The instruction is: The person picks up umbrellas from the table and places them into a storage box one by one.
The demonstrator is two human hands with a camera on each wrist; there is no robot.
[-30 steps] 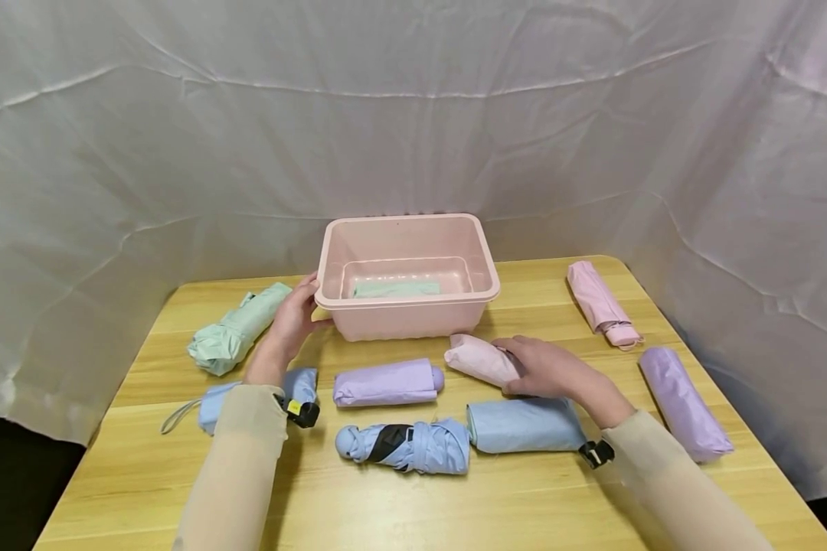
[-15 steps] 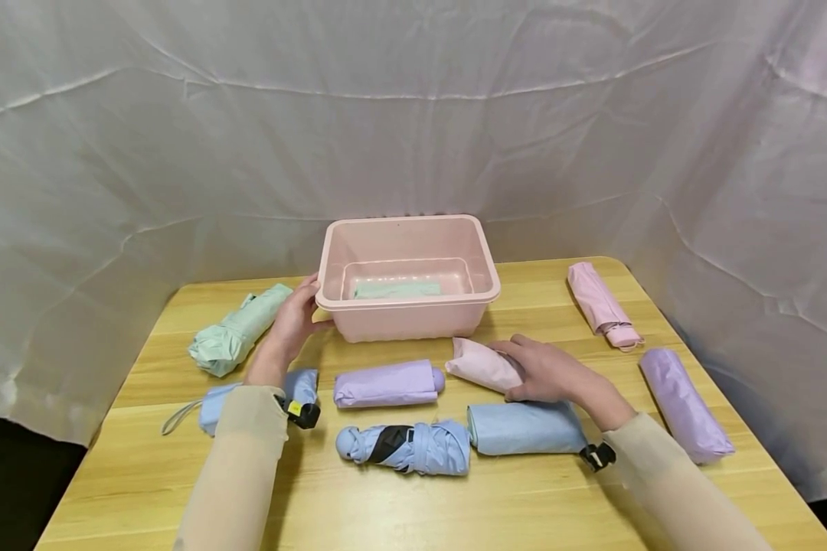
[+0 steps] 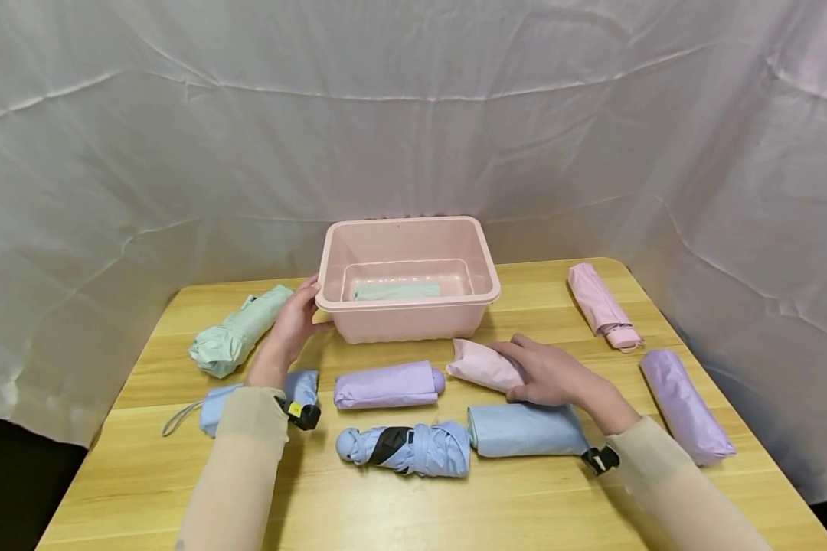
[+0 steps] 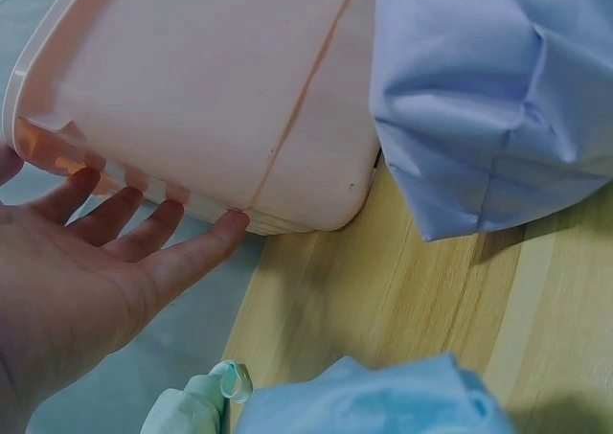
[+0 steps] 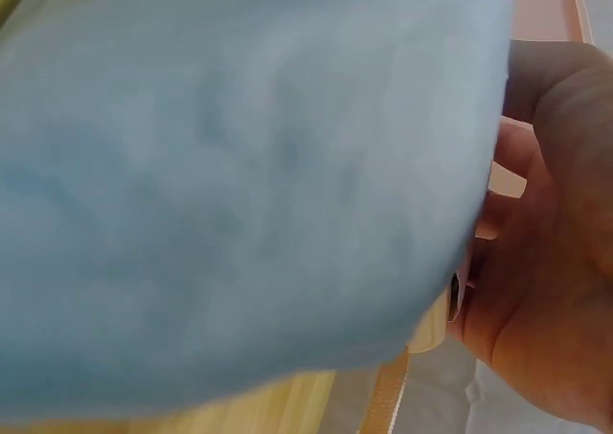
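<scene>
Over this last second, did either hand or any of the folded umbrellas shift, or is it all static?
Almost static. The right hand grips the pink umbrella and has turned it slightly, its free end now a bit nearer the person; it remains on the table. The left hand still rests its fingers against the pink bin. The other umbrellas have not moved.
</scene>
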